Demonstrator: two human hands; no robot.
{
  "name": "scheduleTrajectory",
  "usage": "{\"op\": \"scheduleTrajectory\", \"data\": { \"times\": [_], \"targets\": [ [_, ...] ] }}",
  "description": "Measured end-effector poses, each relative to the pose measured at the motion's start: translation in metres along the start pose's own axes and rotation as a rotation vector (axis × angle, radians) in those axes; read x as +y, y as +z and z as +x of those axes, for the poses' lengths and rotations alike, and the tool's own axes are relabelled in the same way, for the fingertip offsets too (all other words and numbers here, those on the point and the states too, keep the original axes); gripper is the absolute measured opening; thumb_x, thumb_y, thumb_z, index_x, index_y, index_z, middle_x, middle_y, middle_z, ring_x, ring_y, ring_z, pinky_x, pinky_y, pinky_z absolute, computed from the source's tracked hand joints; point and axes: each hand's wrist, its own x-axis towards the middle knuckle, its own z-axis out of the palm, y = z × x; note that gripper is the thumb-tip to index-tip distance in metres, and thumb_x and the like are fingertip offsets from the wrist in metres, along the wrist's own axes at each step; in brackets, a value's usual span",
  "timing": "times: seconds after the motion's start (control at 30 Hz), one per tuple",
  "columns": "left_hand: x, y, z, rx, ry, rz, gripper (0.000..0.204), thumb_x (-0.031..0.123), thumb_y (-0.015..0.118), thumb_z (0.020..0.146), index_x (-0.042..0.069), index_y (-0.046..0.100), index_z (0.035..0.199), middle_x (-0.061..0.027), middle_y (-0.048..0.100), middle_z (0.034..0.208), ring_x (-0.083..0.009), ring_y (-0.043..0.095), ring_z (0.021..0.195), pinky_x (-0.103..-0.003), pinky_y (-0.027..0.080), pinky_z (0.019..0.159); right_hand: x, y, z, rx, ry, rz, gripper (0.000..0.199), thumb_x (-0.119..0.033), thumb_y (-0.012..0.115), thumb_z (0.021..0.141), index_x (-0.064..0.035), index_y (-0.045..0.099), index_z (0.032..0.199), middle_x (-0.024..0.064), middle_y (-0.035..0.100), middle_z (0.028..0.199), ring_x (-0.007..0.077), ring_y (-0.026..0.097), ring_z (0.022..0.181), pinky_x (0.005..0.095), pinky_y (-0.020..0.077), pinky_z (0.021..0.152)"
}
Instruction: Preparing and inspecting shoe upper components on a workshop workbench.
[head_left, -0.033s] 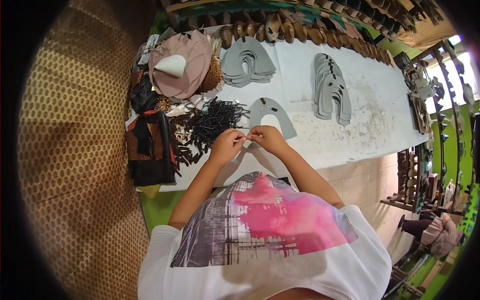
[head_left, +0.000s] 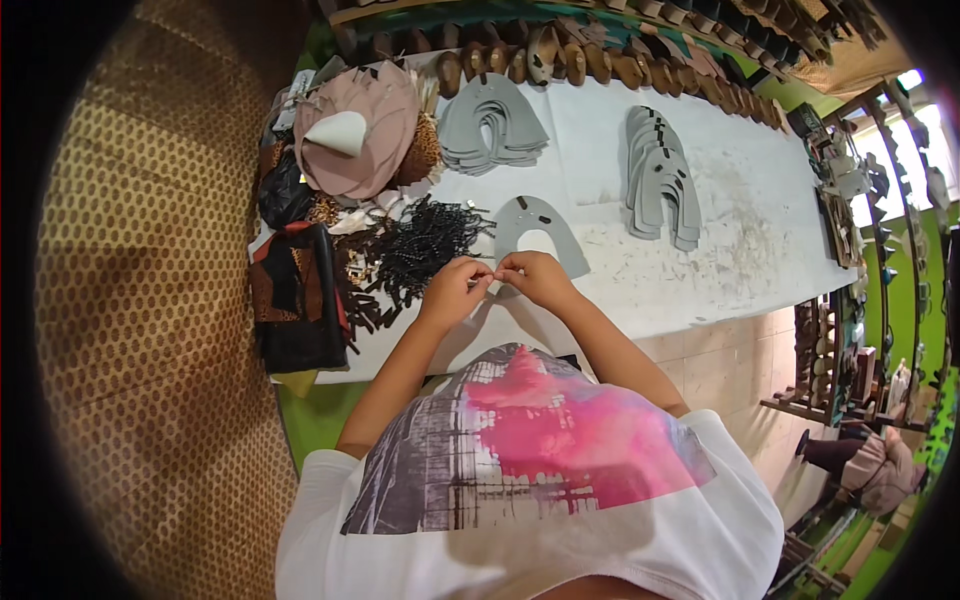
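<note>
Head view, the only one to report. My left hand (head_left: 455, 293) and my right hand (head_left: 541, 279) meet at the fingertips, just in front of the near edge of a flat, light grey horseshoe-shaped piece of sheet material (head_left: 566, 238). Each hand is in a narrow pinch, thumb drawn to forefinger; whether something small sits between the tips I cannot tell.

Position of the piece: directly beyond my hands and slightly to the right, flat on the white-covered table (head_left: 590, 140). Its axis from gap to curve runs away from me, leaning a little left at the far end, with the gap facing me. My right hand is the nearer, and in this view it hides part of the near left leg (contact with it could not be confirmed). Two small dark tabs (head_left: 545, 218) lie on the curved part.

Surroundings: left of the piece, beyond my left hand, a loose heap of thin black strips (head_left: 430, 240). Farther off, a stack of plain grey horseshoe pieces (head_left: 520, 125); well to the right, a fanned stack of tabbed grey pieces (head_left: 640, 195).
</note>
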Motion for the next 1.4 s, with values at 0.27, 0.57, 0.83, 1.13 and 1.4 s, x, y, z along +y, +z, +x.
{"op": "scheduleTrajectory", "data": {
  "times": [0.27, 0.57, 0.83, 1.13, 1.4],
  "targets": [
    [0.008, 0.035, 0.035, 0.023, 0.098, 0.3, 0.011, 0.016, 0.064, 0.076, 0.007, 0.064, 0.082, -0.0071, 0.059, 0.091, -0.0252, 0.056, 0.085, -0.035, 0.044, 0.074, 0.031, -0.038, -0.002, 0.0, 0.136, 0.045, 0.017, -0.02, 0.065, 0.079, -0.0034, 0.066, 0.085, 0.007, 0.065, 0.074, 0.013, 0.061, 0.066, 0.0271, 0.0457, 0.06],
    [-0.006, 0.073, 0.069, 0.446, -0.071, 0.647, 0.01, 0.024, 0.068, 0.07, 0.014, 0.066, 0.073, -0.0047, 0.054, 0.115, -0.0297, 0.042, 0.111, -0.046, 0.032, 0.086, 0.07, -0.058, 0.022, 0.062, 0.134, 0.107, 0.021, -0.021, 0.062, 0.082, -0.0026, 0.064, 0.092, 0.0056, 0.064, 0.073, 0.0119, 0.06, 0.065, 0.0252, 0.0463, 0.062],
    [-0.007, 0.08, 0.08, 0.472, -0.223, 0.653, 0.014, 0.028, 0.07, 0.071, 0.015, 0.065, 0.074, -0.005, 0.05, 0.123, -0.0298, 0.037, 0.116, -0.049, 0.027, 0.088, 0.079, -0.065, 0.036, 0.089, 0.012, -0.024, 0.022, -0.02, 0.062, 0.081, -0.001, 0.064, 0.092, 0.0112, 0.062, 0.085, 0.0198, 0.06, 0.075, 0.0286, 0.0474, 0.064],
    [-0.012, 0.087, 0.085, 0.509, -0.228, 0.668, 0.017, 0.026, 0.069, 0.07, 0.012, 0.06, 0.07, -0.0063, 0.048, 0.125, -0.0313, 0.036, 0.117, -0.049, 0.027, 0.087, 0.079, -0.06, 0.065, 0.279, -0.082, -0.253, 0.032, -0.016, 0.065, 0.074, -0.0049, 0.062, 0.103, 0.0116, 0.057, 0.106, 0.0299, 0.052, 0.1, 0.0385, 0.0425, 0.087],
    [-0.01, 0.092, 0.085, 0.551, -0.202, 0.665, 0.012, 0.022, 0.066, 0.071, 0.011, 0.06, 0.072, -0.0082, 0.046, 0.128, -0.0323, 0.035, 0.117, -0.048, 0.026, 0.086, 0.075, -0.061, 0.098, 0.011, -0.052, -0.38, 0.039, -0.029, 0.071, 0.066, -0.0041, 0.065, 0.095, 0.0162, 0.063, 0.087, 0.0332, 0.059, 0.082, 0.0382, 0.0473, 0.073]
  ]
}}
